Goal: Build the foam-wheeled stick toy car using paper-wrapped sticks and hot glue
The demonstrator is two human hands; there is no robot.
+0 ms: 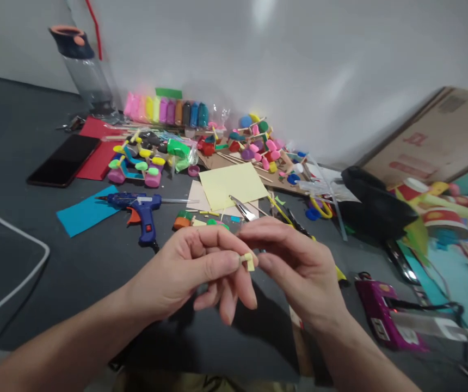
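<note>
Between the thumb and index finger of my left hand (193,267) is a small pale yellow paper strip (251,262), with a short bent or rolled end at the thumb tip. The other fingers of that hand are loosely curled below. My right hand (299,267) is close on the right, its thumb tip beside the strip and its fingers arched apart over it; I see nothing held in it. Behind the hands lie scissors (242,208), partly covered by the right hand, and a pale yellow paper sheet (234,185).
A blue glue gun (146,209) lies left on blue paper (82,212). Behind are clay figures (136,163), clay packs (168,111), a phone (65,160) and a bottle (87,76). On the right are a black bag (376,207) and a purple device (381,316).
</note>
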